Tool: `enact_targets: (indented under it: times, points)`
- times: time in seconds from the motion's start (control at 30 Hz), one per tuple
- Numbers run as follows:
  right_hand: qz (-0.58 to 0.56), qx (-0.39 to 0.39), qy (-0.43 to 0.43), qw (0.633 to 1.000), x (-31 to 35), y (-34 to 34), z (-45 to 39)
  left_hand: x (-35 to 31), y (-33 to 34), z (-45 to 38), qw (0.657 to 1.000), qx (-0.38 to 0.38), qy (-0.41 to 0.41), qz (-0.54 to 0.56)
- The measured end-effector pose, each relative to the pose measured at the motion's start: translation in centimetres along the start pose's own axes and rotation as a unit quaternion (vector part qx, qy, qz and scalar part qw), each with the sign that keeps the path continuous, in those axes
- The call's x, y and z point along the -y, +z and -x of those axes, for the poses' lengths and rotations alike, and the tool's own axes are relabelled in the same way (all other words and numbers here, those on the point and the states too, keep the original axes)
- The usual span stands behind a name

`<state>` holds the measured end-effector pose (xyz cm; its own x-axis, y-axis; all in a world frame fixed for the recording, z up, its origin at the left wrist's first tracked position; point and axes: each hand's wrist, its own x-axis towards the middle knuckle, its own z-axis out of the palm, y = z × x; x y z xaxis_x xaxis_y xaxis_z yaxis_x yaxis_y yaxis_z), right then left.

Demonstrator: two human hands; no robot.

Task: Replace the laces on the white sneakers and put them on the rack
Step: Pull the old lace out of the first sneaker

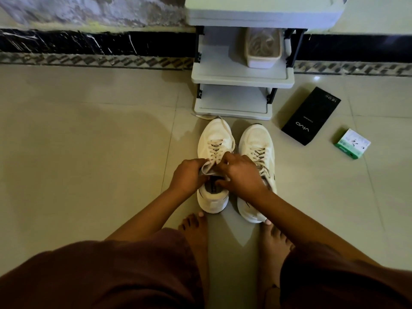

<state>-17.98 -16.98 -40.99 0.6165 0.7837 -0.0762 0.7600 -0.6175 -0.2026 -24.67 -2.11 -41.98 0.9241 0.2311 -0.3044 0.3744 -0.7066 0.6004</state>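
Two white sneakers stand side by side on the floor tiles, toes toward the rack. On the left sneaker (214, 139) my left hand (188, 176) pinches a loop of its pale lace (206, 169) near the tongue. My right hand (239, 175) grips the other part of that lace over the shoe's opening. One loose lace end trails past the toe to the rack's foot. The right sneaker (256, 141) is laced, and my right wrist covers its heel part. The grey shoe rack (242, 78) stands just beyond the toes.
A basket (263, 49) with coiled laces sits on the rack's middle shelf. A black phone box (311, 115) and a small green-and-white box (352, 143) lie on the floor to the right. My bare feet (196, 228) are just behind the heels. A wall with a dark skirting runs behind.
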Motion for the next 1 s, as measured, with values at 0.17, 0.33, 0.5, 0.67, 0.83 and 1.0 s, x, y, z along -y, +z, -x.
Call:
enact_targets:
  times: [0.17,0.33,0.5,0.67,0.83,1.0]
  points:
    - [0.021,-0.117,-0.044,0.992,0.8,-0.2,0.0,0.1,0.1,0.2,1.000,0.018,-0.009,-0.009]
    - [-0.594,-0.050,0.150,0.789,1.1,-1.9,-0.6,0.4,-0.1,0.2,1.000,0.018,-0.022,-0.001]
    - [-0.330,0.031,0.098,0.938,-0.2,-0.5,0.4,-0.1,0.3,0.1,0.999,0.011,-0.032,-0.007]
    - [0.078,-0.080,-0.090,0.990,0.0,-0.3,0.4,-0.5,0.3,-0.2,0.998,0.017,-0.048,-0.029]
    - [-0.200,-0.038,0.031,0.979,0.7,-1.3,-0.8,0.0,0.1,0.3,0.999,0.001,-0.041,0.017]
    - [-0.532,-0.024,0.069,0.844,1.0,-2.5,-0.5,-0.1,0.3,0.3,1.000,-0.008,-0.023,0.011]
